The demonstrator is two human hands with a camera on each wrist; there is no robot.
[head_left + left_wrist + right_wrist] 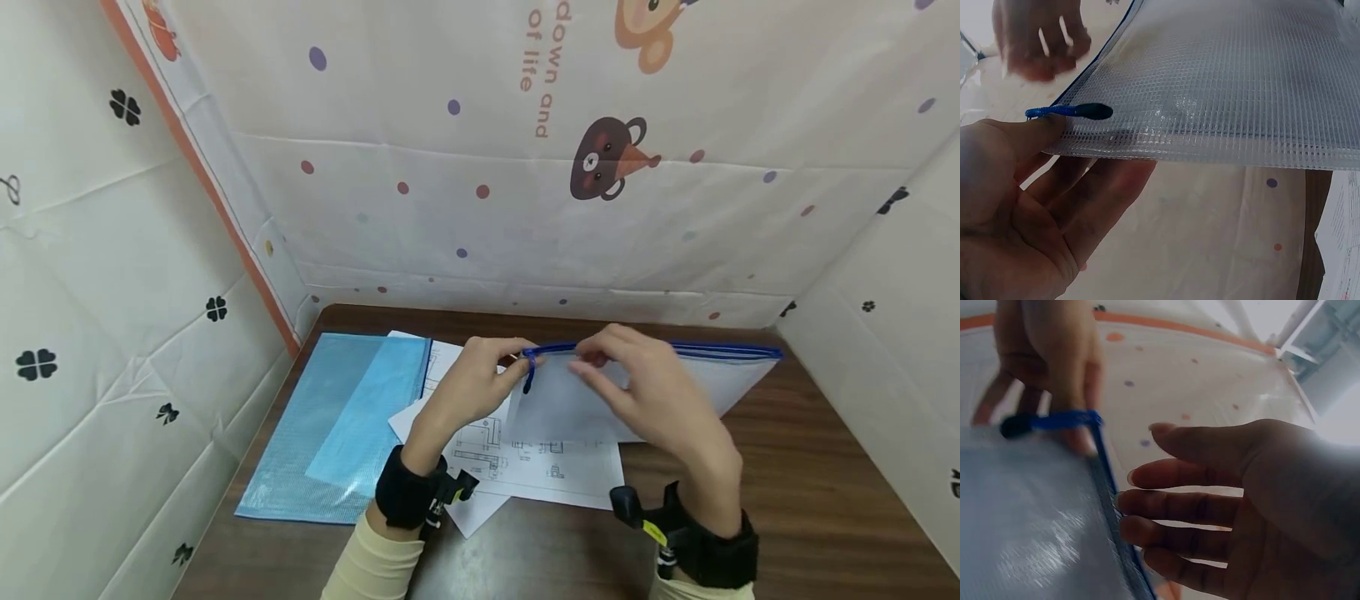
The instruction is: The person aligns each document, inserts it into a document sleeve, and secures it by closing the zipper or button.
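A clear mesh zip pouch [566, 408] with a blue zipper along its top edge is held up over the table. At its left corner my left hand [472, 383] pinches the pouch between thumb and fingers, right by the blue zipper pull [1069, 111] with its dark tip. My right hand [652, 392] is just beside the zipper edge, and the right wrist view shows its fingers [1179, 506] spread apart with nothing between them and the thumb. The zipper edge [1110, 487] runs close past those fingertips.
A blue mesh zip pouch [300, 433] lies on the left of the brown table [810, 483]. Sheets of paper with line drawings [540, 479] lie in the middle, partly under the raised pouch. Patterned cloth walls [420, 225] stand behind and at both sides.
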